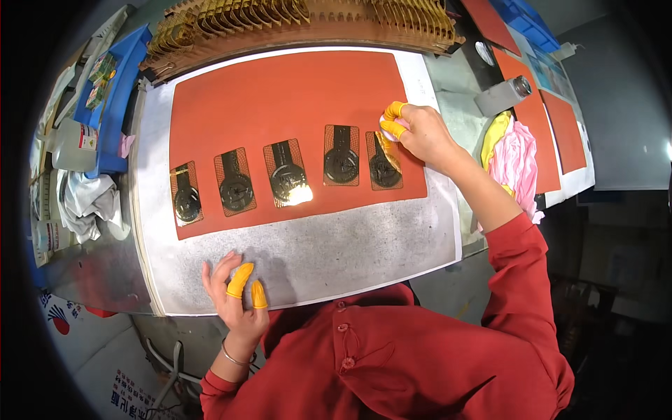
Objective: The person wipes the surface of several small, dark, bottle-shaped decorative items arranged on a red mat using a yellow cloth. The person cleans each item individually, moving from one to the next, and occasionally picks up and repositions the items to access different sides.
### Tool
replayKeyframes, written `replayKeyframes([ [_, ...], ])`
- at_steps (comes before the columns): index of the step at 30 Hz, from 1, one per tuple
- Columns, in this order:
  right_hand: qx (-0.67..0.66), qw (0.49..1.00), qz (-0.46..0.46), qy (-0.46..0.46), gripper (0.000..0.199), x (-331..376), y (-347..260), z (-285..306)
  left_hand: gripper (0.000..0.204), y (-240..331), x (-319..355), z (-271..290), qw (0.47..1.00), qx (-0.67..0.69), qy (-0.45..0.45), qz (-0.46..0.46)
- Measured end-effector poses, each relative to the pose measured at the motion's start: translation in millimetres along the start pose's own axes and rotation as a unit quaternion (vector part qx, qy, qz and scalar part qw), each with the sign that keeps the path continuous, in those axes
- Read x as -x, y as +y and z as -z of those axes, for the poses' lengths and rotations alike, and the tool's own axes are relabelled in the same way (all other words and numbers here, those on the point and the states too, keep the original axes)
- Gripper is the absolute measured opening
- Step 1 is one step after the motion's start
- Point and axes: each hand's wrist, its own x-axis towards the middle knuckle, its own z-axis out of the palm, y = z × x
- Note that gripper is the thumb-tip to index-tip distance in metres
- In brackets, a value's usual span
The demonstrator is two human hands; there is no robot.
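The right hand (428, 136) pinches a small pale wad (386, 130) between fingers in yellow finger covers (396, 110), at the upper end of the rightmost plate (385, 173) — whether wad and plate touch, I cannot tell. That plate ends a row of five dark, shiny plates on the orange mat (280, 98). The left hand (241, 308) is empty, its fingers loosely bent and apart, near the mat's lower edge — two fingers wear yellow covers too. A pink cloth (516, 164) lies beyond the mat, right of it.

The head-worn fisheye looks down, close above the hands (243, 306) and table (105, 274).
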Motion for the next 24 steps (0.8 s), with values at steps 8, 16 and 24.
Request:
replayKeyframes([
  [8, 0.040, 0.996, 0.064, 0.054, 0.011, 22, 2, -8, 0.026, -1, 0, -1, 1.000, 0.006, 0.008, -0.009],
  [16, 0.057, 0.991, 0.120, 0.033, 0.011, 34, 6, -6, 0.028, -3, 2, -2, 1.000, -0.001, 0.020, -0.019],
  [24, 0.049, 0.991, 0.122, 0.018, 0.010, 28, -2, -2, 0.028, -1, 3, 1, 1.000, 0.010, 0.008, -0.008],
])
